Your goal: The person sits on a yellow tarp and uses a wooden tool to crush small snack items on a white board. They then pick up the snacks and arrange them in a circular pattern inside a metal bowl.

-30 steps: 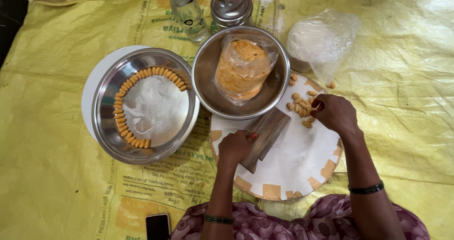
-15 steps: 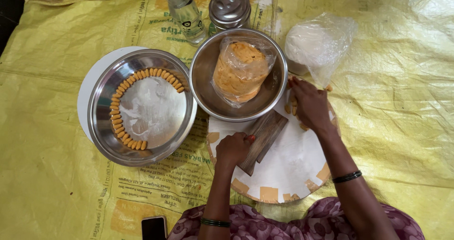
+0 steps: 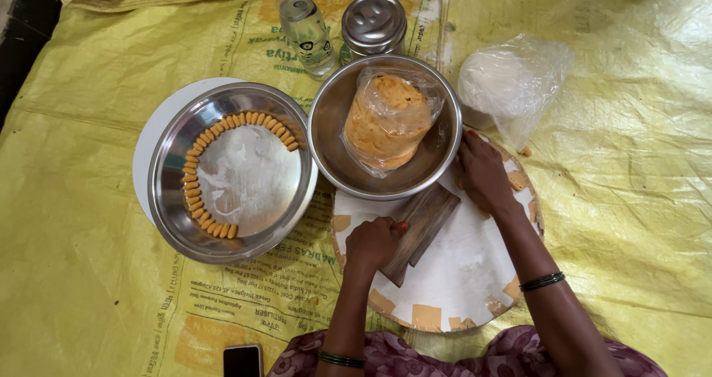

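Observation:
My left hand [image 3: 372, 245] grips the near end of a small wooden block [image 3: 420, 228] that rests on a round white board [image 3: 460, 273] with orange patches at its rim. Palm down, my right hand [image 3: 483, 174] lies on the far edge of the board beside a steel bowl [image 3: 335, 147], covering some small dough pieces. In the bowl sits orange dough in a clear plastic bag [image 3: 387, 117]. To the left, a steel plate [image 3: 170, 199] holds a curved row of several small orange dough pieces [image 3: 194, 191].
A yellow woven sheet [image 3: 89, 288] covers the ground. At the back stand a clear bottle [image 3: 304, 24] and a lidded steel tin [image 3: 373, 22]. A white plastic-wrapped lump [image 3: 512, 80] lies at the right. A dark phone [image 3: 242, 361] rests near the bottom edge.
My right hand has moved from the loose dough pieces toward the bowl's edge and now lies flat over them. The left hand stays on the wooden block.

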